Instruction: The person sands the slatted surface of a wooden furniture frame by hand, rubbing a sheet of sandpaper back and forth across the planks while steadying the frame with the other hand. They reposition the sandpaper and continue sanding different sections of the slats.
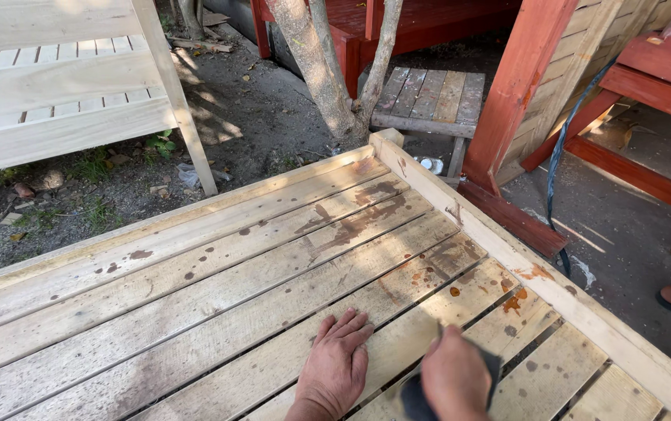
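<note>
The pale slatted wooden platform [218, 296] ran out to a raised plank rim along its right edge, and that rim met the far rim at a corner close to the grey forked tree trunk [328, 78]. Most of the slats toward the far and left edges lay open, with narrow gaps between boards.

Near the platform's near edge, the left hand [337, 366] lay flat on a slat, fingers spread fairly wide and holding nothing. Just beside it, toward the right rim, the right hand [454, 378] was closed around a dark cloth pad [417, 401], pressed against the boards.

The wood was bare and pale, blotched with brown stains and small orange-brown drips, thickest near the far right corner and along the right rim.

Beyond the right rim stood a red-painted timber post [519, 86] on grey ground, with a dark blue cable [557, 168] hanging beside it. Past the far edge was dirt, a small weathered slatted stool [429, 97] and an unpainted pale slatted frame [63, 86].
</note>
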{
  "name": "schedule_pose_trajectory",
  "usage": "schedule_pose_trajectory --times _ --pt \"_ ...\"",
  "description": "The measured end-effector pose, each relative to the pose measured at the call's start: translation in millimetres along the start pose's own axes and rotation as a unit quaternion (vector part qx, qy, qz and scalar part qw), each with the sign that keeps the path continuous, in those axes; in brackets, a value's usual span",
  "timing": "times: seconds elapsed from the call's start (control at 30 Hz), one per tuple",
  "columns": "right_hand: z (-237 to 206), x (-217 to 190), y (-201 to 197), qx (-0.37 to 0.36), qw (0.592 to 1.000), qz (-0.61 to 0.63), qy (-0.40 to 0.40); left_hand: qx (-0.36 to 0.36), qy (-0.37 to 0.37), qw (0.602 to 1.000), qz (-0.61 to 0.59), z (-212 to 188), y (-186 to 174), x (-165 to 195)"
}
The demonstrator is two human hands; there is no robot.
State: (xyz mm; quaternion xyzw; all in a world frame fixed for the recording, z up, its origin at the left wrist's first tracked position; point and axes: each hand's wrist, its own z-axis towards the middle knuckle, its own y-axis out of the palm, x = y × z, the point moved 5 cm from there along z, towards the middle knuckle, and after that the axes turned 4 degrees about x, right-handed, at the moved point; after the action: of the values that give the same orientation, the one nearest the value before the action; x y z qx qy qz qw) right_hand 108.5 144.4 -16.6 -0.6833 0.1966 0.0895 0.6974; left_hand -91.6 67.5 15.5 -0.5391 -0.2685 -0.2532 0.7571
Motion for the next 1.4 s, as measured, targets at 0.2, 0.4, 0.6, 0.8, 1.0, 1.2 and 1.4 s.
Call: schedule_pose_trajectory --times 0.2,0.4,0.6,0.8,1.0,1.2,1.4 --pt "-83.6 -62.3 33.7 -0.242 0.956 -0.056 -0.155 0.032 0.002 0.998 -0.050 1.2 -4.6 -8.3" --pt "-22.9 -22.7 -22.8 -0.055 0.971 -0.150 -0.177 0.001 0.035 0.998 0.055 -1.7 -12.9 -14.8" --pt "5.5 24.1 35.3 -0.052 0.955 -0.112 -0.270 0.038 -0.036 0.992 0.112 0.8 -13.8 -19.7" --pt "128.9 7.3 0.7 -0.016 0.972 -0.067 -0.226 0.020 -0.046 0.994 0.097 1.9 -14.9 -17.8" --pt "35.7 -62.7 29.9 -0.061 0.959 -0.008 -0.277 0.060 -0.050 0.996 0.049 1.6 -15.4 -25.3" --pt "-9.1 -74.4 28.0 -0.155 0.896 -0.009 -0.416 0.152 -0.063 0.986 -0.030 -6.8 -22.0 -36.7" --pt "77.0 -73.0 -18.8 -0.059 0.965 -0.145 -0.210 0.121 -0.085 0.989 -0.028 -2.7 -20.8 -31.1"
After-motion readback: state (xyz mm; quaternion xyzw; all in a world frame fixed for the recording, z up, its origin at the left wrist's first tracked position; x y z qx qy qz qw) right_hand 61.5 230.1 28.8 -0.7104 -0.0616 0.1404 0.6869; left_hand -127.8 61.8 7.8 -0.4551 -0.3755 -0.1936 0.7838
